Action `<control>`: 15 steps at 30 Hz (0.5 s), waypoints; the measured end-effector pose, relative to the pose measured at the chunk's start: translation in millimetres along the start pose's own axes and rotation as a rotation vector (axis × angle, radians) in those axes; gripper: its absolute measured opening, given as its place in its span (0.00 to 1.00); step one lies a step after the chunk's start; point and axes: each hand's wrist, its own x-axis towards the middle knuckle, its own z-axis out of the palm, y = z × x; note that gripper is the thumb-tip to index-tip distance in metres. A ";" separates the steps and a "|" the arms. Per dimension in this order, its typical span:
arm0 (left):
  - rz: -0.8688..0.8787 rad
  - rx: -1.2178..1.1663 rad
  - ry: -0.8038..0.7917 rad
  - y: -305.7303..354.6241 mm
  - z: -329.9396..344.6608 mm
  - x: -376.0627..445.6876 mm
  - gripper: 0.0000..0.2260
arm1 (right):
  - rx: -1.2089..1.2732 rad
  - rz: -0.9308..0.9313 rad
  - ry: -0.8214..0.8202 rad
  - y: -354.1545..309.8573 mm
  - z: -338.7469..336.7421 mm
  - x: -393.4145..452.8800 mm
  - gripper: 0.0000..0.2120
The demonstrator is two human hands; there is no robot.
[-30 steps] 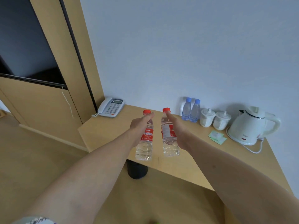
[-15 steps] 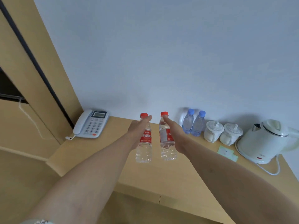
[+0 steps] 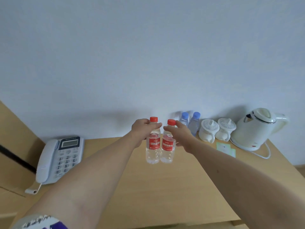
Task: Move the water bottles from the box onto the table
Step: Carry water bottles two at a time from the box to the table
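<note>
Two red-capped water bottles, upright side by side over the middle of the table (image 3: pixel 173 187), bases at or just above the surface, can't tell which. Left hand (image 3: pixel 142 129) grips the left bottle (image 3: pixel 153 146) at the neck, just below the cap; right hand (image 3: pixel 179 132) grips the right bottle (image 3: pixel 168 146) the same way. Bottles nearly touching. Phone (image 3: pixel 59 157) at left edge. Two blue-capped bottles (image 3: pixel 189 123), two lidded mugs (image 3: pixel 216 131), kettle (image 3: pixel 257 128) along back edge towards the right.
</note>
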 end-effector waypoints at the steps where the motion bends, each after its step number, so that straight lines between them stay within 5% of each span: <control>1: 0.013 0.032 -0.023 -2.0 1.1 4.7 0.16 | -0.051 -0.022 0.018 1.1 -0.8 5.3 0.14; 7: 0.095 0.233 0.064 -13.8 3.1 28.9 0.15 | -0.491 -0.212 0.061 -0.5 -4.3 39.1 0.11; 15: 0.129 0.342 0.116 -2.5 30.8 67.5 0.16 | -0.591 -0.315 0.096 -2.5 -16.9 87.0 0.15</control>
